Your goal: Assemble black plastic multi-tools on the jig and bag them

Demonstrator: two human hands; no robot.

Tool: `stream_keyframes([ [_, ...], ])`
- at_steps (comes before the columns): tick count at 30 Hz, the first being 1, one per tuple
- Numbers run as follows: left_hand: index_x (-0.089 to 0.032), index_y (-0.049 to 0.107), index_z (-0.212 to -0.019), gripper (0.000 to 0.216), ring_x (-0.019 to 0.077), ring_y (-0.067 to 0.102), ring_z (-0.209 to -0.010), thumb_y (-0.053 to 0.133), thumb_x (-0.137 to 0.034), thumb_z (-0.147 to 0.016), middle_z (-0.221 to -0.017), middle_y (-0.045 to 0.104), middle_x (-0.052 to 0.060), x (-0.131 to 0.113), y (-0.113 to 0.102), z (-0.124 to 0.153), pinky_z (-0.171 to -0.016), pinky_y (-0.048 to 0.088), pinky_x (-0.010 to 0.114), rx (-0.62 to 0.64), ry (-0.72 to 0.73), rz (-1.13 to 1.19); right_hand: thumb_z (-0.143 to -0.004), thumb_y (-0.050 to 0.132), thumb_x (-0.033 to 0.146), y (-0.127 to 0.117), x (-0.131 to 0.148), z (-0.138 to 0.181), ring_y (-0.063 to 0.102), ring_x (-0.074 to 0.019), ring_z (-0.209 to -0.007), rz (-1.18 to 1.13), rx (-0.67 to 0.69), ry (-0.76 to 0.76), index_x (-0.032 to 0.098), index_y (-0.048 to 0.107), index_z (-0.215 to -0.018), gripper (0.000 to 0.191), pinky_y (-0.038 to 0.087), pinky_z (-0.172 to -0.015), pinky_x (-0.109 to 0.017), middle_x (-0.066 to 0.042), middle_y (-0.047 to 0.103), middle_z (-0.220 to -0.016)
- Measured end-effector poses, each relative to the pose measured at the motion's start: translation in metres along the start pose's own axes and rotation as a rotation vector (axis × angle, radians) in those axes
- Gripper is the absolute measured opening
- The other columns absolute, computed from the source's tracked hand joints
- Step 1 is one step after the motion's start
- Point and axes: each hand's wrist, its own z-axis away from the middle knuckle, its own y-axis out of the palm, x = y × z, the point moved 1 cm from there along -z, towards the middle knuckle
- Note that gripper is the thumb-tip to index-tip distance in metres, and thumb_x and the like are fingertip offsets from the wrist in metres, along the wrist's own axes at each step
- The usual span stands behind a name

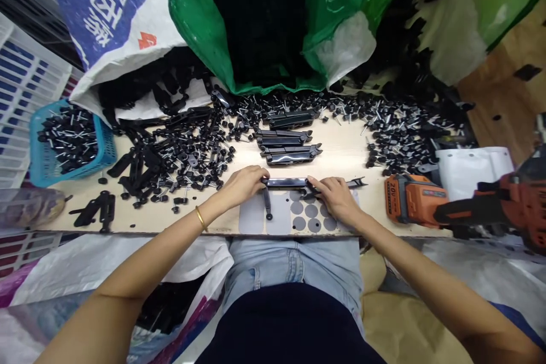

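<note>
A long glossy black plastic bar lies crosswise in front of me, just behind a grey sheet with round cut shapes. At its left end my left hand has its fingers closed on it. My right hand grips the other end, where small black jointed pieces stick out to the right. A short black arm hangs from the bar's left end towards me. Beyond the bar, several similar black assemblies lie stacked in rows.
Black knobs with metal pins cover the table's left and back; another heap lies right. A blue basket holds more. An orange power tool rests at the right edge. A green bag stands open at the back.
</note>
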Motion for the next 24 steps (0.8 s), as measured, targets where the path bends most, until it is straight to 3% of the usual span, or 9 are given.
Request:
stream_keyframes([
  [2, -0.015, 0.052, -0.124, 0.048, 0.0258, 0.055, -0.112, 0.054, -0.011, -0.076, -0.113, 0.060, 0.012, -0.006, -0.008, 0.003, -0.099, 0.042, 0.044, 0.070, 0.150, -0.046, -0.091, 0.040, 0.021, -0.014, -0.004, -0.004, 0.051, -0.0226, -0.087, -0.076, 0.038, 0.017, 0.020, 0.033, -0.143, 0.052, 0.038, -0.079, -0.036, -0.009, 0.059, -0.093],
  [4, -0.014, 0.038, -0.138, 0.071, 0.0312, 0.039, -0.131, 0.060, -0.017, -0.071, -0.134, 0.047, 0.018, -0.015, -0.015, 0.009, -0.110, 0.027, 0.052, 0.142, 0.275, -0.090, -0.092, 0.040, 0.025, -0.026, -0.001, -0.005, 0.052, -0.0227, -0.086, -0.147, 0.054, 0.046, 0.019, 0.031, -0.144, 0.053, 0.039, -0.076, -0.035, -0.009, 0.060, -0.093],
  [6, -0.012, 0.025, -0.144, 0.087, 0.0344, 0.028, -0.138, 0.067, -0.027, -0.069, -0.144, 0.035, 0.021, -0.025, -0.020, 0.014, -0.113, 0.016, 0.056, 0.174, 0.317, -0.127, -0.092, 0.040, 0.025, -0.037, 0.006, -0.004, 0.053, -0.0230, -0.087, -0.193, 0.056, 0.072, 0.021, 0.030, -0.145, 0.054, 0.040, -0.076, -0.035, -0.010, 0.061, -0.095],
  [8, -0.011, 0.019, -0.145, 0.095, 0.0337, 0.029, -0.137, 0.070, -0.037, -0.070, -0.143, 0.036, 0.022, -0.035, -0.022, 0.016, -0.113, 0.014, 0.055, 0.164, 0.316, -0.155, -0.092, 0.041, 0.024, -0.046, 0.014, -0.003, 0.054, -0.0233, -0.088, -0.216, 0.059, 0.082, 0.022, 0.030, -0.145, 0.054, 0.040, -0.077, -0.035, -0.011, 0.062, -0.098],
  [13, -0.011, 0.022, -0.144, 0.093, 0.0316, 0.050, -0.119, 0.071, -0.044, -0.072, -0.132, 0.048, 0.021, -0.065, -0.014, 0.003, -0.103, 0.037, 0.044, 0.123, 0.273, -0.176, -0.090, 0.043, 0.021, -0.062, 0.031, -0.003, 0.055, -0.0239, -0.093, -0.218, 0.015, 0.089, 0.025, 0.032, -0.144, 0.055, 0.041, -0.079, -0.036, -0.011, 0.063, -0.102],
  [18, -0.013, 0.024, -0.143, 0.075, 0.0262, 0.062, -0.099, 0.063, -0.025, -0.080, -0.116, 0.058, 0.015, -0.086, -0.004, -0.009, -0.078, 0.049, 0.034, 0.058, 0.013, -0.271, -0.091, 0.043, 0.021, -0.065, 0.057, -0.004, 0.057, -0.0224, -0.086, -0.142, -0.048, 0.064, 0.019, 0.037, -0.140, 0.049, 0.042, -0.072, -0.033, -0.009, 0.065, -0.093],
  [21, -0.017, 0.024, -0.142, 0.071, 0.0246, 0.062, -0.097, 0.059, -0.020, -0.081, -0.109, 0.061, 0.010, -0.087, -0.006, 0.003, -0.075, 0.050, 0.031, 0.164, 0.128, -0.289, -0.094, 0.043, 0.035, -0.068, 0.073, 0.009, 0.059, -0.0211, -0.076, -0.040, 0.003, -0.021, 0.012, 0.050, -0.124, 0.039, 0.041, -0.065, -0.030, -0.010, 0.066, -0.087],
  [24, -0.018, 0.025, -0.141, 0.070, 0.0242, 0.063, -0.091, 0.058, -0.018, -0.080, -0.103, 0.062, 0.009, -0.084, -0.009, 0.029, -0.073, 0.050, 0.032, 0.294, 0.313, -0.202, -0.093, 0.039, 0.050, -0.073, 0.087, 0.032, 0.054, -0.0173, -0.054, 0.070, 0.145, -0.083, 0.013, 0.059, -0.084, 0.044, 0.032, -0.053, -0.028, -0.007, 0.062, -0.066],
])
